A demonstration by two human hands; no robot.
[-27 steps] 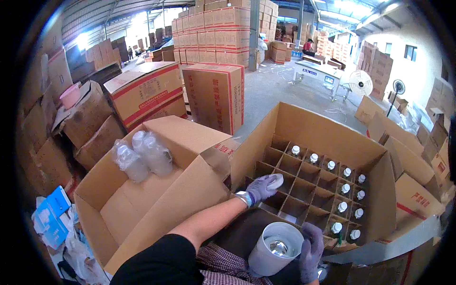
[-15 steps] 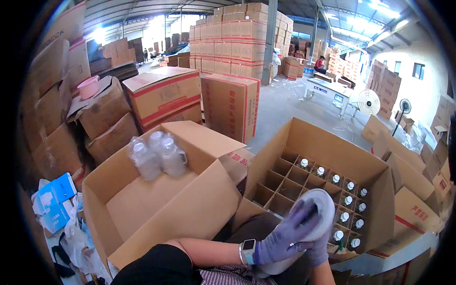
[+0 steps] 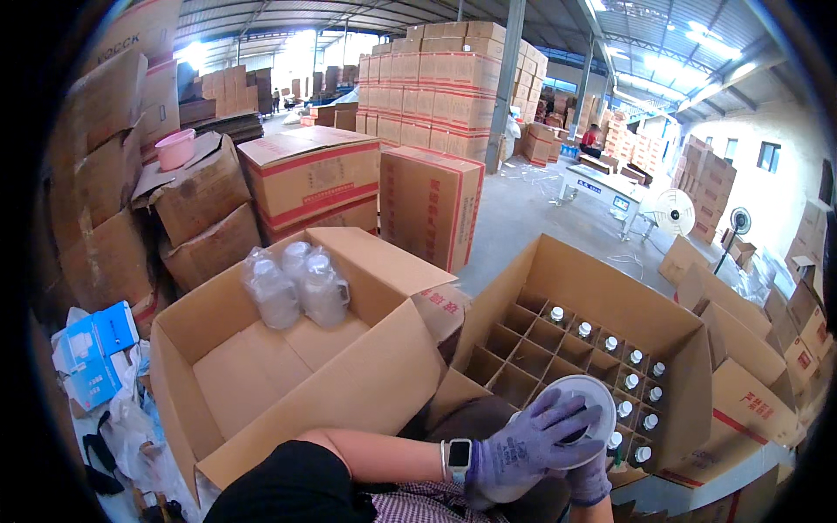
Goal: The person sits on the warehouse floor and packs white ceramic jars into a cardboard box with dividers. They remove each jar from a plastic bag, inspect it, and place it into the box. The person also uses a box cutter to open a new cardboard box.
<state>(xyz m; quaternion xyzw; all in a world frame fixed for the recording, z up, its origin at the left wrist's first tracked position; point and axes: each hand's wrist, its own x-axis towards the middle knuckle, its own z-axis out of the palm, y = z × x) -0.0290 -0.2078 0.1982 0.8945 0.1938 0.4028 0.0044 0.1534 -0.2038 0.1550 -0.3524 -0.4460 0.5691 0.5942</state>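
Both my hands wear purple gloves and grip one white round container (image 3: 586, 403) close to my chest. My left hand (image 3: 530, 439) spreads over its top, with a watch on that wrist. My right hand (image 3: 589, 479) supports it from below and is mostly hidden. Just beyond stands an open cardboard box with a grid of dividers (image 3: 558, 357). Several white-capped bottles (image 3: 624, 385) fill its right-hand cells. To my left lies a bigger open cardboard box (image 3: 261, 375) holding a few plastic-wrapped clear jars (image 3: 296, 286) at its far end.
Stacks of red-striped cartons (image 3: 436, 96) fill the warehouse behind. A pink basin (image 3: 174, 148) sits on cartons at left, a blue-and-white packet (image 3: 91, 353) lies low left. Loose cartons (image 3: 741, 349) and standing fans (image 3: 676, 212) are at right. A person (image 3: 593, 138) works far off.
My left hand left the divided box and came back onto the white container. The container turned from open end up to being clasped between both hands, lifted toward the box.
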